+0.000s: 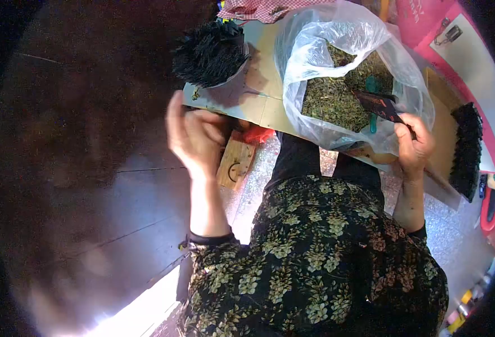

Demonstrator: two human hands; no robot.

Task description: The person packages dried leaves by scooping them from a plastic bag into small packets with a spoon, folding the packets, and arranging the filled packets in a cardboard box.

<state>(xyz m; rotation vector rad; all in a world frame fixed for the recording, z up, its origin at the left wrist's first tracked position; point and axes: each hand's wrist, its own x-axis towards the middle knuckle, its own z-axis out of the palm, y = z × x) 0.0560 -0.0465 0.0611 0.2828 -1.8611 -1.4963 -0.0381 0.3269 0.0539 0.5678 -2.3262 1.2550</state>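
Note:
My right hand (415,145) pinches a small flat black packet with red print (379,105) above an open clear plastic bag (323,66). Dried, chopped green-brown leaves (333,104) fill the bag. A teal scoop (373,86) rests partly in the leaves, half hidden behind the packet. My left hand (195,137) is raised off the table's left corner, somewhat blurred, fingers apart and nothing visible in it. Nearest to it, a dense black bunch of thin upright pieces (209,56) stands in a pale container.
The bag and container stand on a light tabletop (267,109). Another row of black pieces (466,151) lines a tray at the right. A pink bag (419,19) and red checked cloth (264,10) are at the back. Below the table is a wooden stool (237,163).

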